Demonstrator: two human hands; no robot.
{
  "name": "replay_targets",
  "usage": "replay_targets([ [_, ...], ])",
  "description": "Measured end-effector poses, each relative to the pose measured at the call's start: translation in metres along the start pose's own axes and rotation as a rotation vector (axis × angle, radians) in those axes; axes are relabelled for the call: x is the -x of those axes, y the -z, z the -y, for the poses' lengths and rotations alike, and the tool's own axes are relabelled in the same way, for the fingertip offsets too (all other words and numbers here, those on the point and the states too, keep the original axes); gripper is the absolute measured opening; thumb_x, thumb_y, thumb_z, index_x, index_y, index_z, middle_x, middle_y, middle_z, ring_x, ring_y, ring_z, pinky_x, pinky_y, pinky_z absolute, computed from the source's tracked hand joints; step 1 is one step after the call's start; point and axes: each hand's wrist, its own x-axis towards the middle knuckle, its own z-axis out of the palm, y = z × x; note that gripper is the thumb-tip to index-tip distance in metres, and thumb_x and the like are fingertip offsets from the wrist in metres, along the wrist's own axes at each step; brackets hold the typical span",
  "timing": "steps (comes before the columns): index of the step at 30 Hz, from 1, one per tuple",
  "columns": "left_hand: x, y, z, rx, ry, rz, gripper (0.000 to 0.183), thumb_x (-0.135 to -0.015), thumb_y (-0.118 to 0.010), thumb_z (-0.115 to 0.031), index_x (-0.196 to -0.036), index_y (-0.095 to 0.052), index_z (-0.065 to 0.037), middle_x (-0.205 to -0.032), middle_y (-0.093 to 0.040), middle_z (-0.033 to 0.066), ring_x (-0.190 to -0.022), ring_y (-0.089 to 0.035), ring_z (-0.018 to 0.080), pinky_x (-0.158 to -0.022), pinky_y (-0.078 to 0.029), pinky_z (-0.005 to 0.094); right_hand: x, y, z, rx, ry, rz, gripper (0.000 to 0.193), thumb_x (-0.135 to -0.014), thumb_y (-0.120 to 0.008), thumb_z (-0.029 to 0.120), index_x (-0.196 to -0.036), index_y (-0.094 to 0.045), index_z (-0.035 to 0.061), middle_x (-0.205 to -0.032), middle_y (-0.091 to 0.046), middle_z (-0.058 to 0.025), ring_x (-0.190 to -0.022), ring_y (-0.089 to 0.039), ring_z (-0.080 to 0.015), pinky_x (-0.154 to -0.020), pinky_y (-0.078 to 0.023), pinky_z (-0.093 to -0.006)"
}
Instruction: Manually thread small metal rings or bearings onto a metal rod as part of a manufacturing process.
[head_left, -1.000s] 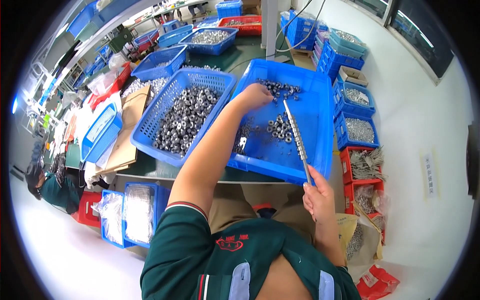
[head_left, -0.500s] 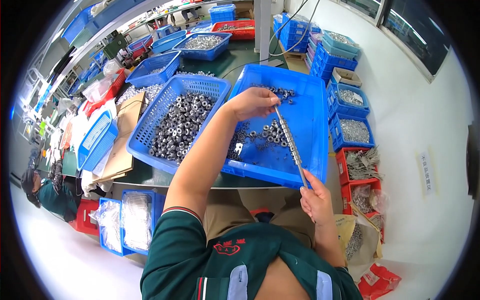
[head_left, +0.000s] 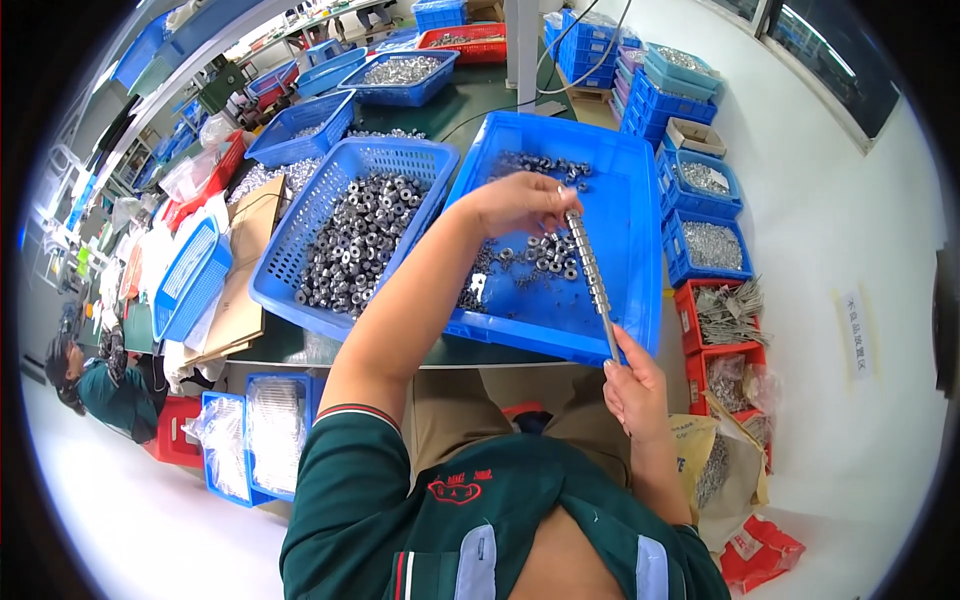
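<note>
The white wall (head_left: 800, 230) holds a dark window (head_left: 838, 70); the floor (head_left: 190, 530) is pale.

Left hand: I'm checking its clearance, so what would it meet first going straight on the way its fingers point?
The left hand would likely meet the ringed metal rod, near its upper end; whether they touch now is unclear.

Brown cardboard (head_left: 245, 275) lies on the green bench (head_left: 480, 85) at left, with a small blue basket (head_left: 190, 280) tilted beside it. Behind is a red basket (head_left: 224, 176) with clear bags. Farther back along the bench, a blue basket (head_left: 400, 78) of silvery parts sits near a metal post (head_left: 522, 50). Blue crates (head_left: 712, 240) and red boxes (head_left: 690, 312) line the white wall (head_left: 800, 230), below a dark window (head_left: 835, 65). A red bag (head_left: 760, 555) lies on the floor. At far left, a co-worker (head_left: 110, 395) in green is by a red stool (head_left: 176, 430).
</note>
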Motion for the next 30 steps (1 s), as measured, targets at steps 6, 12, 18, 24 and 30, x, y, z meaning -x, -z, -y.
replay_targets([
  [6,0.006,0.039,0.007,-1.036,0.113,-0.238,0.017,-0.076,-0.068,-0.016,-0.088,-0.067,-0.003,-0.070,-0.063,0.0058,-0.058,-0.058,0.0125,-0.051,-0.046,0.0276,-0.002,-0.004,0.004,-0.027,0.000,-0.014,0.048,-0.090,-0.048,0.003,-0.137,-0.035,0.0032,-0.055,-0.037,0.0068,-0.040,-0.031,0.0000,-0.035,-0.027,-0.0164],
  [12,-0.009,0.020,0.037,-1.397,0.246,-0.138,0.020,-0.071,-0.067,-0.017,-0.089,-0.069,-0.009,-0.086,-0.067,0.0114,-0.080,-0.064,0.0256,-0.069,-0.051,0.0372,-0.001,-0.002,0.001,0.009,0.009,0.011,0.047,-0.091,-0.048,0.004,-0.136,-0.036,0.0034,-0.054,-0.036,0.0071,-0.040,-0.030,0.0004,-0.035,-0.026,-0.0161],
  [18,-0.017,0.008,0.049,-1.599,0.432,-0.145,0.025,-0.074,-0.059,-0.012,-0.098,-0.068,-0.010,-0.103,-0.065,0.0123,-0.097,-0.062,0.0299,-0.078,-0.052,0.0408,0.001,-0.002,0.002,-0.014,-0.003,0.014,0.048,-0.090,-0.049,0.004,-0.136,-0.036,0.0041,-0.055,-0.037,0.0070,-0.040,-0.030,0.0003,-0.035,-0.025,-0.0159],
  [24,-0.021,0.010,0.052,-1.599,0.429,-0.231,0.024,-0.067,-0.070,-0.016,-0.089,-0.070,-0.005,-0.095,-0.066,0.0150,-0.093,-0.063,0.0312,-0.078,-0.051,0.0403,0.000,-0.004,0.003,-0.026,-0.017,0.022,0.047,-0.090,-0.049,0.004,-0.136,-0.036,0.0049,-0.055,-0.038,0.0069,-0.040,-0.031,0.0002,-0.036,-0.025,-0.0159],
  [30,-0.008,0.017,0.025,-1.529,0.312,-0.282,0.023,-0.071,-0.066,-0.020,-0.085,-0.070,-0.003,-0.092,-0.066,0.0178,-0.086,-0.064,0.0320,-0.073,-0.051,0.0396,0.001,-0.002,0.003,-0.015,-0.008,0.028,0.047,-0.090,-0.050,0.005,-0.135,-0.037,0.0047,-0.054,-0.037,0.0069,-0.040,-0.031,-0.0002,-0.036,-0.026,-0.0163],
])
